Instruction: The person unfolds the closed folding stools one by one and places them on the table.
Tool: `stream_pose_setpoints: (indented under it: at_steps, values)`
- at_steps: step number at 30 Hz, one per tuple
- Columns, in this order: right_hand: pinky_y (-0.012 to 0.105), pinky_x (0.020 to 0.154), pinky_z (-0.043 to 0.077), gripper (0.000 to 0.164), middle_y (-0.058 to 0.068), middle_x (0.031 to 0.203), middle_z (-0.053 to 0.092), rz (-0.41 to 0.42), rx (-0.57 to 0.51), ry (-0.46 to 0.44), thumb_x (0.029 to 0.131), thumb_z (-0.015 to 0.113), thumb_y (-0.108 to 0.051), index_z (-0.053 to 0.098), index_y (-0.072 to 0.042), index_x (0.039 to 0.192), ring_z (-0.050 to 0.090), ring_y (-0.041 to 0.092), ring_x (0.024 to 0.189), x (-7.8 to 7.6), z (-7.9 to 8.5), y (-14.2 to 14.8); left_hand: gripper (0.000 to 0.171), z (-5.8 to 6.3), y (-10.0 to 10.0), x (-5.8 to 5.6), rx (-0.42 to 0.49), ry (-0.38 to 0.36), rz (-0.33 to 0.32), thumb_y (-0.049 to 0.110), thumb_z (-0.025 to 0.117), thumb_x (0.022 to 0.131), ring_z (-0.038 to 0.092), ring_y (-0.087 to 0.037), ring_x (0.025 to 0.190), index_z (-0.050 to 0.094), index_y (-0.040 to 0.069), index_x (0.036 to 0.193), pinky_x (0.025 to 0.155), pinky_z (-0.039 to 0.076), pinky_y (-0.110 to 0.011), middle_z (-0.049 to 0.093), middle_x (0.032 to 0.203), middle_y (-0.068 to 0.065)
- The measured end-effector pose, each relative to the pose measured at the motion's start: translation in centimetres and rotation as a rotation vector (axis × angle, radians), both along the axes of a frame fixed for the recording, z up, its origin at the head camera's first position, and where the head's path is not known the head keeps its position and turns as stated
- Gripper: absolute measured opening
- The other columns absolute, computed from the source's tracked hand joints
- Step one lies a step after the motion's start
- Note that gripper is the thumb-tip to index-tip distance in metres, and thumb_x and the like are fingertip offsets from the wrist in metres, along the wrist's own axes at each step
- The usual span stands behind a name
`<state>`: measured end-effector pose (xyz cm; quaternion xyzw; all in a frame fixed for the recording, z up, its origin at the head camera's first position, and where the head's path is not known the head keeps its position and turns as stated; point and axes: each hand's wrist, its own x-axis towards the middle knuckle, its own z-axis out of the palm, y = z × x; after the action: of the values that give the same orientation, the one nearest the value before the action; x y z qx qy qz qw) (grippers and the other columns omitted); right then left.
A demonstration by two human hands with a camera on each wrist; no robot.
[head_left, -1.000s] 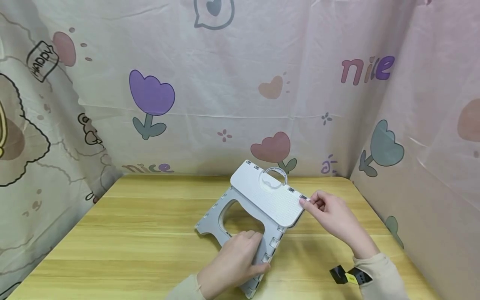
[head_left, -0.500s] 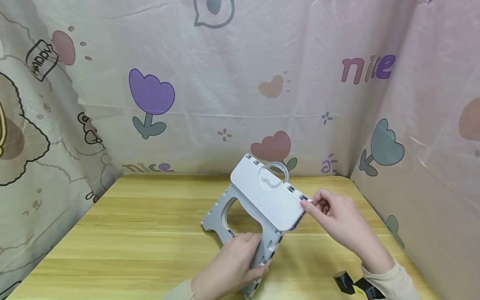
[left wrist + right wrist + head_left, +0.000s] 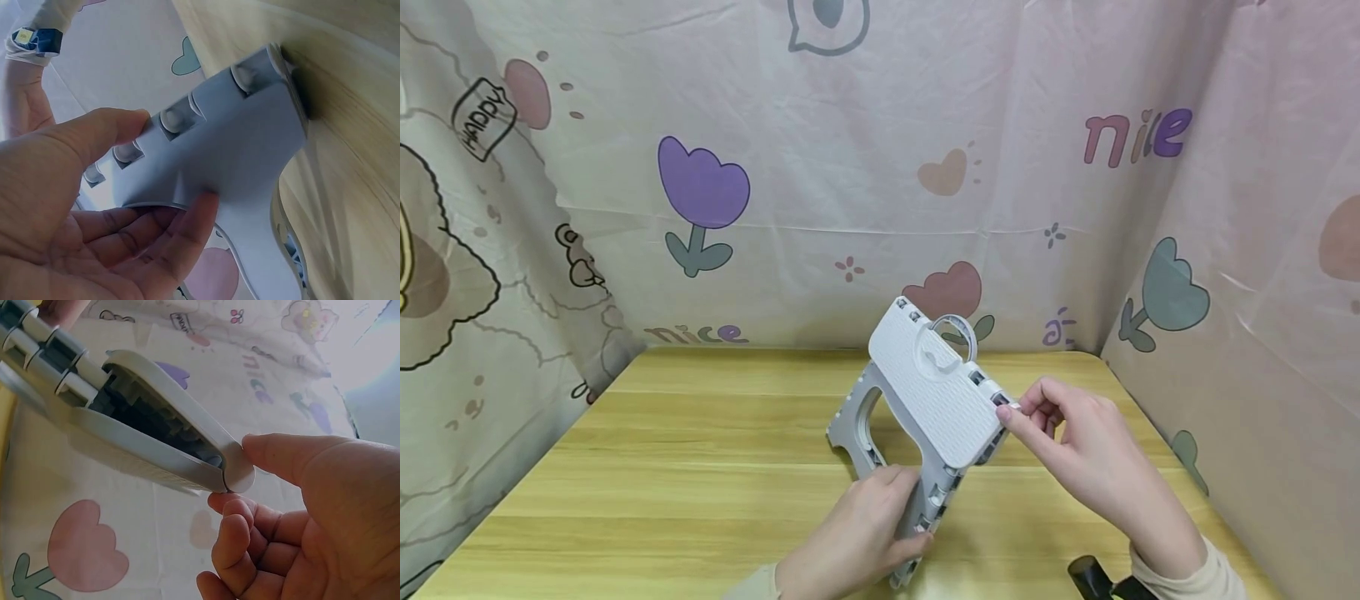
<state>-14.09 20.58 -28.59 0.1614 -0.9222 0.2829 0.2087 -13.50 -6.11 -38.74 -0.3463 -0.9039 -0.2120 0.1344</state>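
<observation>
A grey-and-white folding step stool stands tilted on the table, its white seat halves partly folded together and its loop handle at the upper edge. My left hand grips the grey leg panel, fingers through the large cutout and thumb on the hinged edge. With thumb and fingertips, my right hand pinches the seat's right corner at the fold. From the right wrist, the two seat halves make a narrow V with a dark ribbed underside between them. The far leg panel is mostly hidden.
The wood-grain table extends to both sides of the stool. A printed cloth hangs behind it and along both sides. A black wrist device sits by the right sleeve.
The stool has turned and risen slightly, its left foot shifting right and up. The gap under the seat fold looks wider. Both hands keep their hold, and the right forearm has swung a little right.
</observation>
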Motion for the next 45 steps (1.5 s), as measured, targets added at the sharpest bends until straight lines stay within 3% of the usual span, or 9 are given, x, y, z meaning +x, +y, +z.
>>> stream_pose_setpoints:
  at_steps: [10,16,19,26,34,40,45]
  values:
    - [0.022,0.057,0.041,0.015,-0.018,0.075,0.059,0.056,-0.045,0.117,0.096,0.082,-0.027,0.068,-0.027,0.09,0.054,0.0,0.072,1.0,0.2,-1.2,0.046,-0.2,-0.1,-0.5,0.047,-0.008,-0.003,0.024,0.089,0.088,0.059,-0.001,0.087,0.067,0.005,0.123,0.073,0.054,-0.014,0.072,0.106,0.001]
    - [0.021,0.059,0.043,0.017,-0.023,0.077,0.059,0.157,-0.063,0.223,0.093,0.084,-0.018,0.071,-0.029,0.095,0.057,-0.002,0.074,1.0,0.0,-2.0,0.047,-0.2,-0.3,-1.0,0.043,0.015,0.005,0.023,0.091,0.086,0.07,-0.011,0.093,0.068,0.002,0.121,0.081,0.062,-0.022,0.075,0.108,-0.004]
    - [0.019,0.06,0.043,0.017,-0.022,0.08,0.059,0.213,-0.075,0.24,0.093,0.084,-0.016,0.073,-0.027,0.101,0.056,-0.003,0.075,0.8,-0.1,-2.4,0.046,-0.3,-0.4,-1.5,0.062,-0.01,0.008,0.021,0.091,0.086,0.074,-0.016,0.098,0.068,0.003,0.122,0.088,0.064,-0.027,0.077,0.111,-0.005]
    - [0.019,0.063,0.048,0.024,-0.021,0.086,0.062,0.296,-0.077,0.229,0.094,0.082,-0.014,0.074,-0.02,0.116,0.058,-0.003,0.08,0.6,-0.6,-3.3,0.046,-0.5,-0.9,-2.7,0.13,-0.078,-0.004,0.016,0.09,0.086,0.077,-0.022,0.113,0.068,0.007,0.125,0.099,0.063,-0.036,0.079,0.121,-0.007]
    - [0.022,0.073,0.055,0.035,-0.022,0.09,0.065,0.356,-0.079,0.189,0.096,0.08,-0.016,0.069,-0.02,0.13,0.062,-0.004,0.085,0.3,-1.3,-4.2,0.047,-0.5,-1.5,-3.5,0.178,-0.159,-0.011,0.011,0.089,0.086,0.079,-0.029,0.104,0.068,0.005,0.127,0.085,0.066,-0.031,0.08,0.12,-0.012]
    - [0.028,0.084,0.059,0.042,-0.022,0.093,0.066,0.371,-0.08,0.122,0.099,0.079,-0.02,0.063,-0.023,0.138,0.064,-0.004,0.087,-0.5,-2.1,-4.7,0.046,-0.6,-1.9,-4.0,0.208,-0.194,-0.031,0.007,0.089,0.085,0.079,-0.03,0.107,0.067,0.002,0.126,0.084,0.066,-0.027,0.079,0.122,-0.016]
    - [0.029,0.087,0.06,0.046,-0.02,0.095,0.068,0.368,-0.091,0.004,0.1,0.078,-0.027,0.058,-0.021,0.141,0.066,-0.003,0.089,-1.8,-3.3,-5.1,0.044,-0.7,-2.2,-4.3,0.229,-0.222,-0.045,0.006,0.088,0.086,0.079,-0.031,0.109,0.067,0.001,0.124,0.087,0.065,-0.026,0.079,0.121,-0.017]
